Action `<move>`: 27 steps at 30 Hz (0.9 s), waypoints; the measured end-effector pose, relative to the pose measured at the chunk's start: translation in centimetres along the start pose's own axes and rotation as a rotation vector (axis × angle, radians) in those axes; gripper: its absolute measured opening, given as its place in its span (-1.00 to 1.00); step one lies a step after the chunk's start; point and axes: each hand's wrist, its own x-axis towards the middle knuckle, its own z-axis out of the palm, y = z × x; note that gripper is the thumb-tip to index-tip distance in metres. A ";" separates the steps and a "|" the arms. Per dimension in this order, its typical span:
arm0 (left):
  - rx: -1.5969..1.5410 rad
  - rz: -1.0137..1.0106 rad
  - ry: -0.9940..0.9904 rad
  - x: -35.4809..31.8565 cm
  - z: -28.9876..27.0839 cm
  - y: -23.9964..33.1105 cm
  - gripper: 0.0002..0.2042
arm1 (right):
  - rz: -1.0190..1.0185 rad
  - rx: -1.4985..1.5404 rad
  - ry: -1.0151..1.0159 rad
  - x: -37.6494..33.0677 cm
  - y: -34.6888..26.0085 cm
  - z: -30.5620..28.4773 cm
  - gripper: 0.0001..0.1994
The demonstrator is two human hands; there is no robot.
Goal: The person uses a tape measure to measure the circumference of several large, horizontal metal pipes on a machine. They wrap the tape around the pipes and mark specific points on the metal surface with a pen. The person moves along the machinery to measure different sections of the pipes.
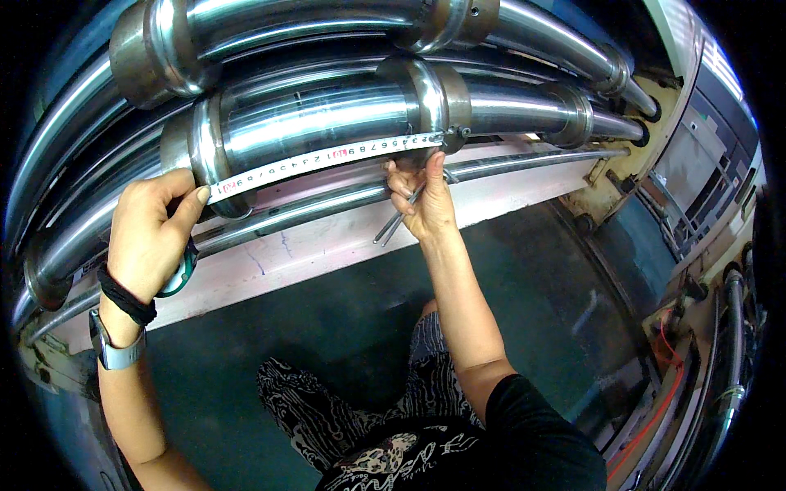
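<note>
A white tape measure blade (327,157) is stretched along a polished steel shaft (319,114), between two metal collars. My left hand (147,233) pinches the blade at the left collar (209,147), thumb on the tape. Under that palm the green-edged tape measure case (185,274) shows in part. At the right collar (430,94), my right hand (430,200) has its thumb up against the end of the blade. Its curled fingers also hold thin metal rods (399,219) that look like hex keys, pointing down and left. A small screw (464,132) sits on the right collar.
More steel shafts with collars (164,53) run across the top. Below lie a thinner rod (327,200) and a pale beam (262,266). A machine side frame (602,192) stands right, with an orange cable (667,393) farther down. Dark green floor (532,278) lies beneath.
</note>
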 end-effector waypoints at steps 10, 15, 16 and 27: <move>0.027 0.014 0.011 0.1 0.0 0.0 -0.78 | -0.007 0.016 0.021 -0.2 0.0 0.6 -0.44; 0.001 0.009 0.008 0.1 0.1 -0.2 -0.77 | -0.006 0.027 0.011 -0.1 0.1 0.5 -0.43; -0.012 0.006 0.009 0.0 0.2 -0.6 -0.76 | -0.007 0.029 0.006 -0.1 0.1 0.6 -0.43; -0.013 -0.006 -0.011 0.0 0.1 -0.7 -0.77 | -0.011 0.019 0.037 -0.2 0.0 0.9 -0.43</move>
